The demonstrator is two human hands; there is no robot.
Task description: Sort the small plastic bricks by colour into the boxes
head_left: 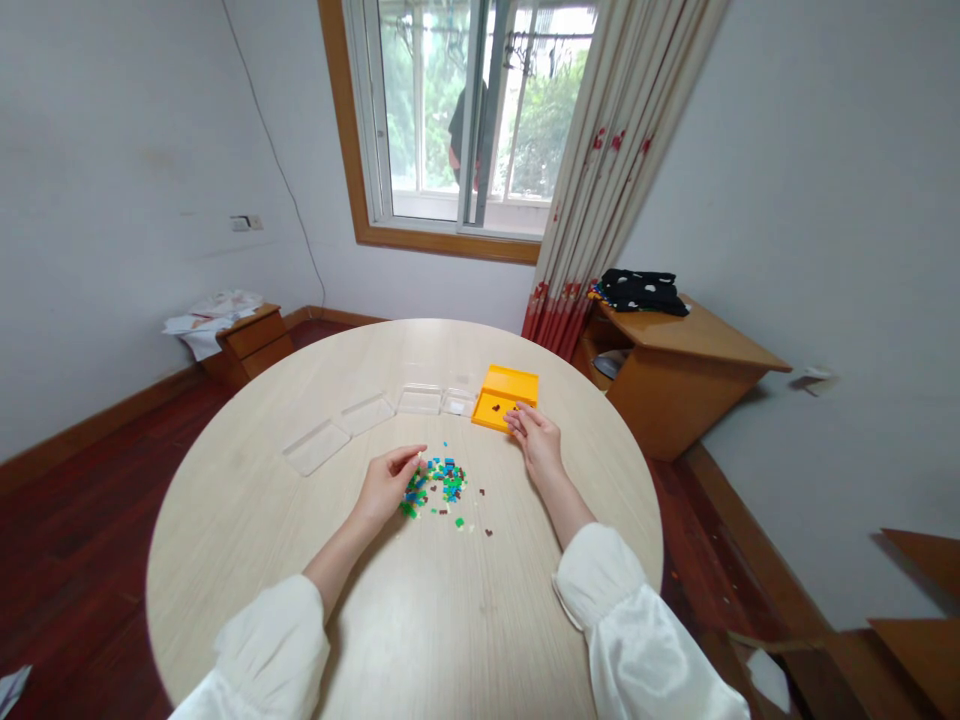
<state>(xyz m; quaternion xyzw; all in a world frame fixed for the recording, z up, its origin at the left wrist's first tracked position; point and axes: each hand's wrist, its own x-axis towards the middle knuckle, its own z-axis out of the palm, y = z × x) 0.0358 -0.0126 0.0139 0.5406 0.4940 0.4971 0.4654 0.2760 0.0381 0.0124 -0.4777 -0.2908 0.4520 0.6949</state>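
At the left side of a loose pile of small plastic building bricks (452, 482), my left hand (386, 485) is closed in a pinch. A tiny pale piece (422, 453) shows at its fingertips. The pile mixes blue, green, brown and pale yellow pieces. Over the front right part of an open yellow box (487, 418), my right hand (536, 440) has its fingers drawn together. A dark brown piece lies in the box (496, 408), and another dark bit shows right by these fingertips; whether they grip it I cannot make out.
Several clear plastic trays (420, 399) stand in an arc along the far side of the round table (405, 620). Stray brown bricks (489, 532) lie right of the pile. Beyond are a wooden cabinet (705, 340), a curtain (600, 160) and a person (457, 130) past the window.
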